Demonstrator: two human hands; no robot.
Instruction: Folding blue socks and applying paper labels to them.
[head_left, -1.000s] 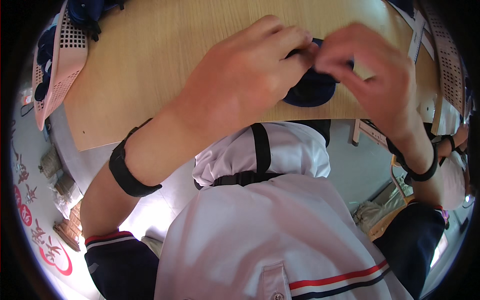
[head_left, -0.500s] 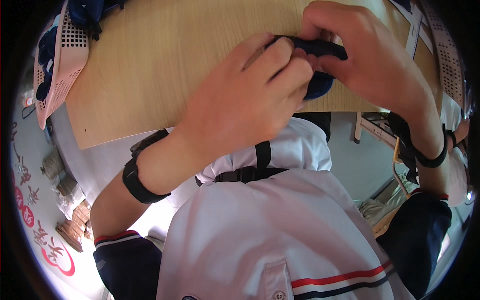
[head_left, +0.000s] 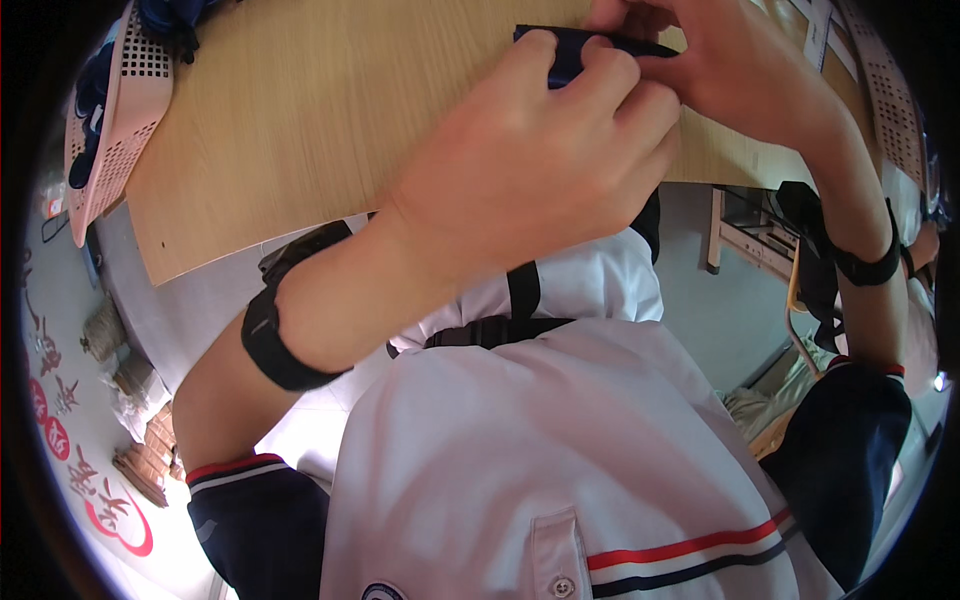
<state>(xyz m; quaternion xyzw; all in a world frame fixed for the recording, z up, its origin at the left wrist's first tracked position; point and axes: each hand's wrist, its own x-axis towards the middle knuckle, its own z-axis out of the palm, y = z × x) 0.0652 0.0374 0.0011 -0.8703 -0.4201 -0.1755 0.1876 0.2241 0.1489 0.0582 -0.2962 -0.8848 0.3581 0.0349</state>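
A dark navy strip of fabric [head_left: 567,65], seemingly folded, lies across my hands above the far part of the table. My left hand [head_left: 540,165] has its fingers bent over the strip's near side, and its back hides much of the piece. At the strip's right end, my right hand [head_left: 735,75] pinches the fabric between thumb and fingers. Part of that hand runs past the top of the picture. The two hands are close together, the left fingers just short of the right thumb.
The wooden table [head_left: 330,120] spans the upper picture. At left stands a pink perforated basket [head_left: 145,115] with navy pieces; more navy cloth [head_left: 175,20] is beside it. Another pink basket [head_left: 897,120] and a ruler [head_left: 817,40] are at right. Another person's hand [head_left: 925,245] shows at the right edge.
Both hands and the fabric have moved farther up the picture. The strip's left end now shows beyond my left fingers, and the rounded blue part beneath my hands is no longer visible.
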